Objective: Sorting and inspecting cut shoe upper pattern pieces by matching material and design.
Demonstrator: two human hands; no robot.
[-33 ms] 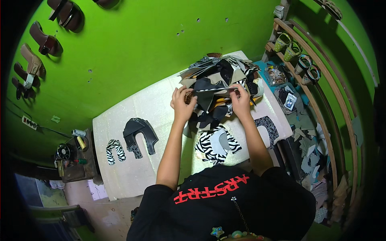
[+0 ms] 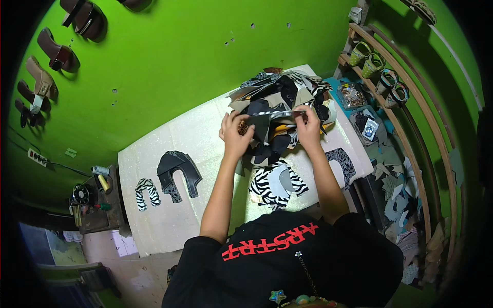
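Observation:
Both my hands are over a heap of cut material scraps (image 2: 308,92), at the far right part of the pale table. Between them a thin cut piece with a zebra-print edge (image 2: 272,113) is seen nearly edge-on. My left hand (image 2: 236,134) is closed on its left end, with a leopard-print scrap (image 2: 243,127) by the fingers. My right hand (image 2: 308,128) pinches its right end. Below the hands lie zebra-print pieces (image 2: 264,185) with a grey curved piece (image 2: 279,183) on top. A black patterned arch-shaped piece (image 2: 339,163) is partly hidden by my right forearm.
To the left on the table (image 2: 149,238) are black U-shaped pieces (image 2: 179,174) and a zebra U-shaped piece (image 2: 147,194). A sewing machine (image 2: 84,197) with thread spools stands beyond the left edge. On the right are a wooden rack (image 2: 411,113) with shoes and piled scraps (image 2: 393,190).
The held piece has turned slightly, so more of its zebra-print edge shows. My hands have shifted only a little.

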